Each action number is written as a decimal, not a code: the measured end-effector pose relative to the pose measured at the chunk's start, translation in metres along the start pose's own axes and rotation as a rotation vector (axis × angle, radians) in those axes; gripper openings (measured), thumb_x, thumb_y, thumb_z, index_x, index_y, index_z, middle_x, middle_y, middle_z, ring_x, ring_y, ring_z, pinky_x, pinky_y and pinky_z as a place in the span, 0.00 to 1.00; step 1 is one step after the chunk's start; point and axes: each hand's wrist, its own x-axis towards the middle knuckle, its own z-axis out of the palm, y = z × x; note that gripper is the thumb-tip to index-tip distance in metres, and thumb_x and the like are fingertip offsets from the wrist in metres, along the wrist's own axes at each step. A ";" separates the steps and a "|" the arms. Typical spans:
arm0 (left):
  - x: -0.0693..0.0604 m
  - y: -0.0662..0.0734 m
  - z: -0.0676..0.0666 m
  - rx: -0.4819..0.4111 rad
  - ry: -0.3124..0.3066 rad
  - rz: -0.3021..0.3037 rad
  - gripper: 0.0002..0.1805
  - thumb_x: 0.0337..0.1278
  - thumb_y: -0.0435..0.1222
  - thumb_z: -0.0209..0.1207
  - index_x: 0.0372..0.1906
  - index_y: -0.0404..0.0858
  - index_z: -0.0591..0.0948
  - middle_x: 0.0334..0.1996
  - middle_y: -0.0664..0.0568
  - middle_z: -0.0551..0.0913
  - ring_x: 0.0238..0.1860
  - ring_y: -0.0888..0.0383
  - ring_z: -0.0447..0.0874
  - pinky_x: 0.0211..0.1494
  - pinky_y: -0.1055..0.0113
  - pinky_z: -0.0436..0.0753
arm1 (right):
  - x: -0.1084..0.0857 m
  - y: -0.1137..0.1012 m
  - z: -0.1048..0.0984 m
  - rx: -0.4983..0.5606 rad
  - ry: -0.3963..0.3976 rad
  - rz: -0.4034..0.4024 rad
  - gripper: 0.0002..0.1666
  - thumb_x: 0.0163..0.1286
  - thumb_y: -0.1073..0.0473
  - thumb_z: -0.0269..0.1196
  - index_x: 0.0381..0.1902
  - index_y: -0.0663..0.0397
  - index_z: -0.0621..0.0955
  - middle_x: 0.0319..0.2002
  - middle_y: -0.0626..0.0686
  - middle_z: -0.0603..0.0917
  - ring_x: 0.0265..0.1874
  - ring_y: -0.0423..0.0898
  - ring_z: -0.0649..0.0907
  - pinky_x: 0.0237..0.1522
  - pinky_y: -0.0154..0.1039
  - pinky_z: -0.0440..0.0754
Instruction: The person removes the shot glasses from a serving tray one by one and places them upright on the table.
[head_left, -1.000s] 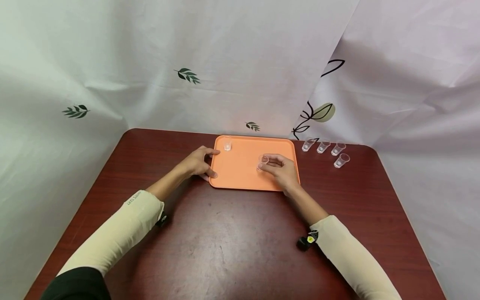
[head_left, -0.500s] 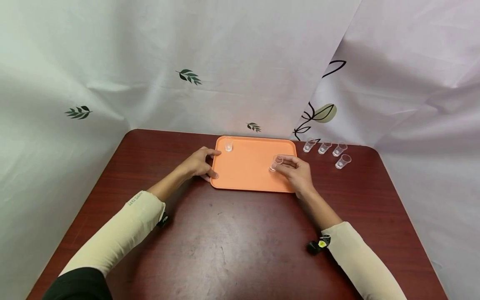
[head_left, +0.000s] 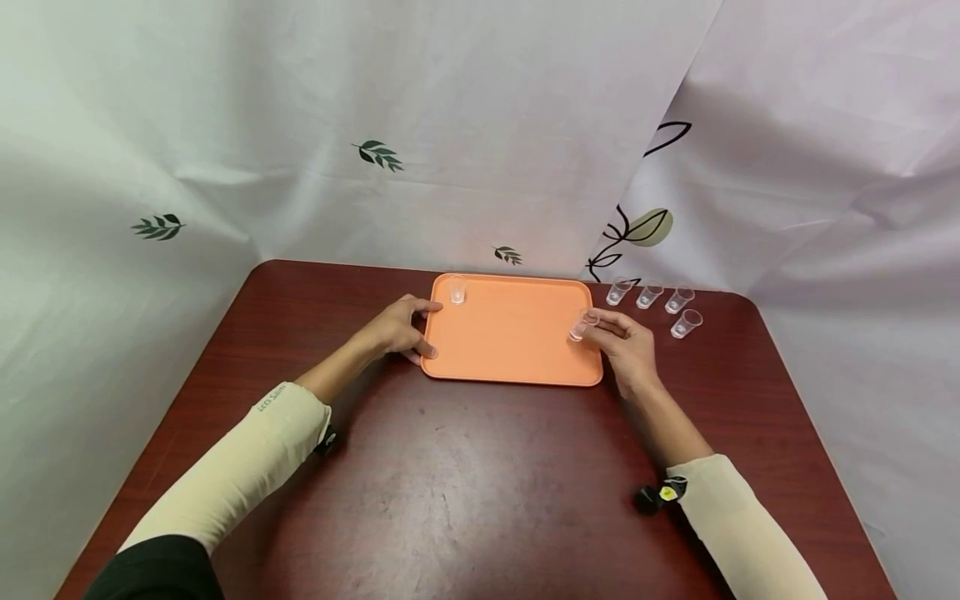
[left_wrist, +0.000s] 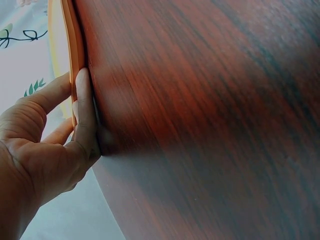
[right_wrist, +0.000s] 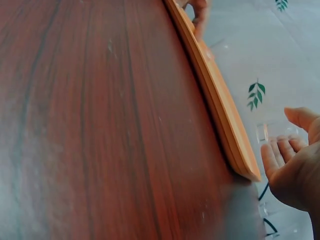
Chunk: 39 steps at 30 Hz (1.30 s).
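Note:
An orange tray (head_left: 510, 337) lies near the table's far edge. My left hand (head_left: 397, 327) grips its left end, thumb and fingers about the rim, as the tray's side (left_wrist: 74, 42) shows in the left wrist view. Between the thumb and fingers of my right hand (head_left: 628, 346) is a small clear plastic cup (head_left: 582, 325), tilted, above the tray's right end. In the right wrist view the same cup (right_wrist: 262, 132) is faint against the cloth. Another clear cup (head_left: 457, 290) stands at the tray's far left corner.
Right of the tray, several more clear cups (head_left: 649, 296) stand on the dark brown table (head_left: 450, 467), most in a row and one cup (head_left: 686, 323) nearer me. A white cloth with leaf prints (head_left: 480, 125) hangs behind the table and at its sides.
My right hand has carried the cup rightward, from over the middle of the tray to its right end. The left hand and the tray stay where they were.

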 end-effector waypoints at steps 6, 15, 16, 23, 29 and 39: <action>0.000 0.000 0.001 0.004 -0.001 -0.001 0.54 0.54 0.17 0.79 0.87 0.40 0.72 0.78 0.37 0.62 0.33 0.51 0.87 0.35 0.58 1.00 | 0.001 -0.004 -0.012 0.042 0.030 -0.026 0.30 0.71 0.71 0.78 0.68 0.76 0.84 0.45 0.44 0.97 0.44 0.36 0.95 0.55 0.28 0.95; 0.001 0.000 0.000 0.005 0.000 0.015 0.53 0.55 0.17 0.79 0.86 0.40 0.72 0.76 0.37 0.63 0.34 0.50 0.87 0.34 0.58 1.00 | 0.008 -0.002 -0.036 0.100 0.145 -0.044 0.21 0.68 0.75 0.79 0.58 0.67 0.91 0.39 0.42 0.97 0.42 0.35 0.95 0.49 0.28 0.96; 0.002 0.000 0.000 0.000 -0.001 0.016 0.53 0.54 0.17 0.79 0.86 0.40 0.72 0.76 0.37 0.63 0.34 0.50 0.87 0.34 0.58 1.00 | 0.009 -0.003 -0.038 0.114 0.164 -0.038 0.21 0.67 0.75 0.79 0.57 0.66 0.91 0.38 0.42 0.97 0.42 0.35 0.95 0.49 0.27 0.96; 0.002 -0.002 0.000 -0.006 -0.003 0.015 0.54 0.54 0.16 0.78 0.87 0.39 0.72 0.76 0.37 0.62 0.32 0.51 0.87 0.34 0.58 0.99 | 0.015 -0.004 -0.052 0.173 0.286 -0.011 0.22 0.65 0.79 0.78 0.58 0.67 0.92 0.36 0.44 0.96 0.39 0.35 0.95 0.47 0.26 0.96; 0.002 -0.003 0.001 -0.001 -0.001 0.017 0.54 0.54 0.17 0.79 0.86 0.39 0.72 0.77 0.36 0.62 0.33 0.51 0.88 0.34 0.57 1.00 | 0.019 -0.003 -0.059 0.192 0.371 0.003 0.22 0.65 0.81 0.76 0.57 0.69 0.91 0.33 0.43 0.96 0.37 0.34 0.94 0.45 0.26 0.96; 0.001 -0.001 0.000 -0.019 -0.020 0.014 0.55 0.53 0.15 0.78 0.87 0.39 0.71 0.74 0.34 0.65 0.31 0.52 0.89 0.34 0.58 1.00 | 0.026 -0.001 -0.064 0.145 0.464 0.018 0.30 0.65 0.78 0.78 0.66 0.68 0.88 0.33 0.38 0.94 0.39 0.31 0.92 0.46 0.21 0.92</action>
